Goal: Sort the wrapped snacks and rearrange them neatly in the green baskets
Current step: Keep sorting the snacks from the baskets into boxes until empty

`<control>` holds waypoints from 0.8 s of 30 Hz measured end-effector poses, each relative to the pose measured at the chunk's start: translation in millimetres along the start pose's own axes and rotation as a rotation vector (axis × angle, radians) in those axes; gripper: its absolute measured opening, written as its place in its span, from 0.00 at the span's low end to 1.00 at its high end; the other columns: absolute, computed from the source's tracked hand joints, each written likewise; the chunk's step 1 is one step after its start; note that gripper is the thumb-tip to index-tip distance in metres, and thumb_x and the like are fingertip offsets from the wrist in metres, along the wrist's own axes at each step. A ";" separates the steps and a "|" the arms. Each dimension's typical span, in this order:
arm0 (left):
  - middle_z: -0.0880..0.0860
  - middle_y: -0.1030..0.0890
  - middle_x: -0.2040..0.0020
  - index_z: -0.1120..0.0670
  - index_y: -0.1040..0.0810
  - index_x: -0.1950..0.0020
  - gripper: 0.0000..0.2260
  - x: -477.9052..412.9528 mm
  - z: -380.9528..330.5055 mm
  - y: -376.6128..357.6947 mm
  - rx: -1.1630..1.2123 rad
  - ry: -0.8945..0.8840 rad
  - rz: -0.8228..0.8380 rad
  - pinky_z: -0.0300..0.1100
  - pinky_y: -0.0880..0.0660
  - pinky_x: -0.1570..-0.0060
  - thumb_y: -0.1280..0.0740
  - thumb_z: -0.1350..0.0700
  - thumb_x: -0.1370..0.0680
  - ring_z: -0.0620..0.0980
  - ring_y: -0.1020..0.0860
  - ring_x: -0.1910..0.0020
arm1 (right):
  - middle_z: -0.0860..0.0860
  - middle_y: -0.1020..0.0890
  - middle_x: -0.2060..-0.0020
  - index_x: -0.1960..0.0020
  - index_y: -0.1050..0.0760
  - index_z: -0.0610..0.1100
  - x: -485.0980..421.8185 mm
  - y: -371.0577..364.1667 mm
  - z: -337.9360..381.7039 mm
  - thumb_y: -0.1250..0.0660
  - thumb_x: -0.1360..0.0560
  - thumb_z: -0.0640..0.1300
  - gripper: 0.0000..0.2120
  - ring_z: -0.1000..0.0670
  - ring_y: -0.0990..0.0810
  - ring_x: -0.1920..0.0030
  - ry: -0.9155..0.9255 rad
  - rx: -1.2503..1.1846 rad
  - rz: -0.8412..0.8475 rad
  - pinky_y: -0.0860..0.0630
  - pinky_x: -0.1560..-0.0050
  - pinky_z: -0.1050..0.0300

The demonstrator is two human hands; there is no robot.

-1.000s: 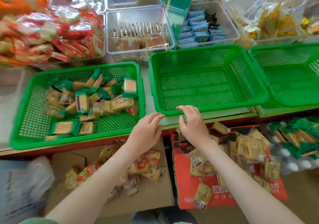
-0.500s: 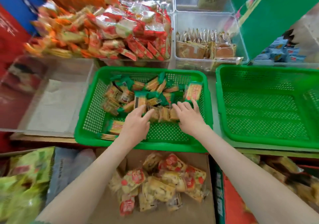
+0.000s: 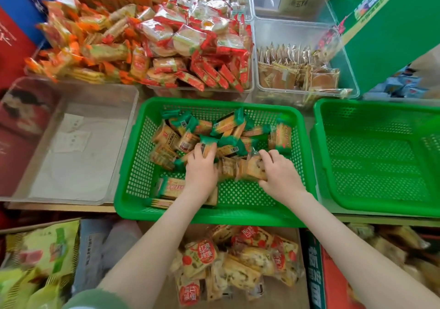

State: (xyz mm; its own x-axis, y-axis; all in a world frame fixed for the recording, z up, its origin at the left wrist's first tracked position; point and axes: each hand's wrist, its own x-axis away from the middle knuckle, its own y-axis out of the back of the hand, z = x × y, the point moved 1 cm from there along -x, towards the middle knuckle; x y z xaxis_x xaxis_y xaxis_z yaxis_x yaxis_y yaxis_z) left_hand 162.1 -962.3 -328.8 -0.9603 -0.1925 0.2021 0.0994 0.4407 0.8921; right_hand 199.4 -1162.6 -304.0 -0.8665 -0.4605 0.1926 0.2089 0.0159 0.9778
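green basket point(image 3: 209, 215): encloses my fingers point(image 3: 266, 156) on all sides.
second green basket point(image 3: 381, 203): right of my right fingers, apart from them.
wrapped snacks point(image 3: 228, 127): heaped in the first basket just beyond my fingers; a short upright row stands between my two sets of fingers.
left hand point(image 3: 201, 170): fingers curled onto the packet at the row's left end.
right hand point(image 3: 281, 172): fingers and thumb clasp the right end.

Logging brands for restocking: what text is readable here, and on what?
"红": on the red label of a bread pack in the cardboard box; remaining characters blurred.
Too small to read: print on the wrapped snacks in the green basket.
Blurred: lettering on the green carton, top right.
Unclear: white characters on the red-and-green box, bottom right.
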 end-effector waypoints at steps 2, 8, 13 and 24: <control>0.64 0.45 0.24 0.49 0.42 0.22 0.27 10.8 1.9 6.2 0.067 0.021 -0.033 0.54 0.39 0.32 0.40 0.60 0.20 0.64 0.43 0.29 | 0.43 0.30 0.38 0.26 0.41 0.40 11.9 0.9 8.5 0.29 0.28 0.49 0.36 0.42 0.29 0.40 0.002 -0.101 -0.062 0.31 0.39 0.49; 0.66 0.33 0.30 0.55 0.28 0.30 0.24 55.3 9.0 14.2 0.194 -0.129 -0.242 0.57 0.32 0.37 0.32 0.64 0.26 0.65 0.34 0.36 | 0.43 0.26 0.40 0.27 0.36 0.39 50.4 -2.1 40.7 0.25 0.32 0.48 0.39 0.42 0.27 0.41 0.129 -0.214 -0.175 0.28 0.40 0.47; 0.64 0.32 0.31 0.55 0.27 0.30 0.24 82.8 10.1 17.5 0.228 -0.202 -0.327 0.51 0.34 0.36 0.30 0.63 0.26 0.61 0.34 0.35 | 0.43 0.26 0.41 0.28 0.35 0.39 67.9 0.5 44.9 0.23 0.33 0.46 0.38 0.44 0.30 0.40 0.108 -0.276 -0.337 0.31 0.39 0.47; 0.62 0.31 0.32 0.58 0.27 0.31 0.23 159.1 22.4 11.6 0.251 -0.177 -0.472 0.48 0.36 0.33 0.30 0.63 0.26 0.59 0.33 0.34 | 0.45 0.27 0.39 0.27 0.39 0.40 149.0 -45.5 59.9 0.22 0.34 0.49 0.42 0.44 0.29 0.39 0.432 -0.250 -0.248 0.31 0.37 0.49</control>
State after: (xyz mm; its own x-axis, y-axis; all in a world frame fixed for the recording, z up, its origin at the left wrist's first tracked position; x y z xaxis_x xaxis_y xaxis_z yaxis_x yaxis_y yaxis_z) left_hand 4.6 -968.1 -295.3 -0.9170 -0.2784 -0.2857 -0.3956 0.5421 0.7414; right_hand 33.6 -1178.7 -314.9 -0.6498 -0.7464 -0.1434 0.1695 -0.3261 0.9300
